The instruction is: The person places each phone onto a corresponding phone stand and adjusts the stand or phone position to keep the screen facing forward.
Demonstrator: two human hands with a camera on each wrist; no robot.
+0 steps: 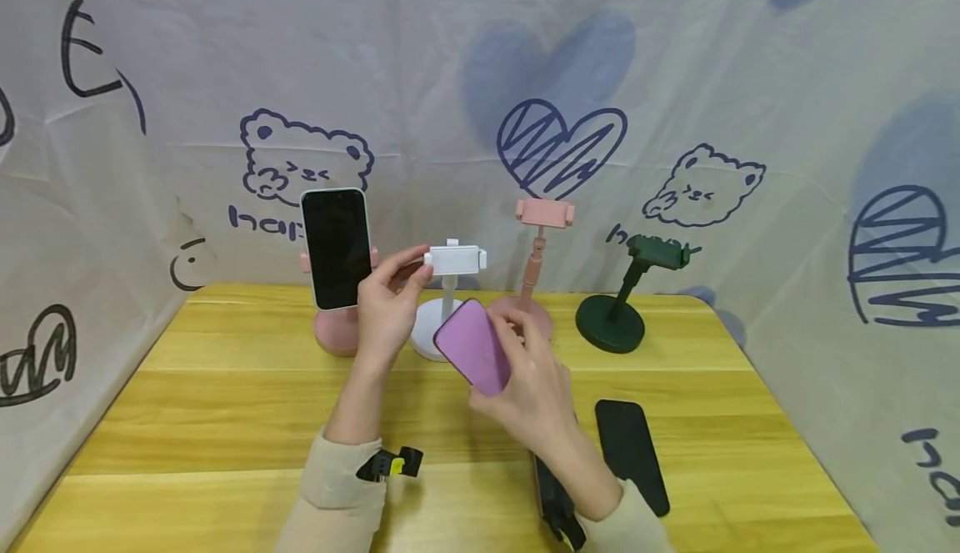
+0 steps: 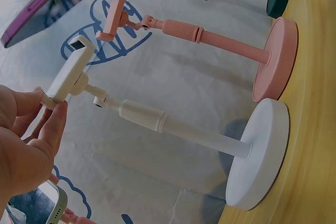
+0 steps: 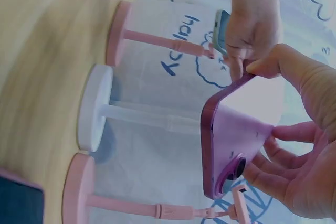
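Note:
My left hand (image 1: pixel 386 311) pinches the left end of the clamp on a white phone stand (image 1: pixel 455 260); the left wrist view shows thumb and fingers at that clamp end. The stand's round base (image 2: pixel 262 156) rests on the table. In my right hand (image 1: pixel 536 382) is a purple smartphone (image 1: pixel 471 346), gripped by its edges and tilted, just in front of the stand. The right wrist view shows the back of this phone (image 3: pixel 236 124) with its camera lenses. The clamp itself is hidden behind the phone there.
On the left, a pink stand (image 1: pixel 337 336) holds an upright phone (image 1: pixel 336 248). Right of the white stand are another pink stand (image 1: pixel 532 269) and a dark green stand (image 1: pixel 611 324). A black phone (image 1: pixel 632 457) lies on the wooden table (image 1: pixel 225 403); another phone (image 1: pixel 551 486) is partly under my right forearm.

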